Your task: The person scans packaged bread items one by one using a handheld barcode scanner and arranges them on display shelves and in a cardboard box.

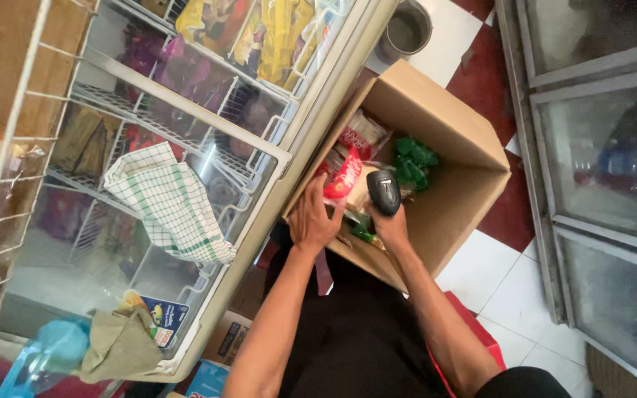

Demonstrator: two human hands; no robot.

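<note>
This was a small shop: a glass-topped chest freezer (208, 140) held packaged goods, beside a cardboard box (436, 125) of packets and a handheld barcode scanner (384, 191).
</note>
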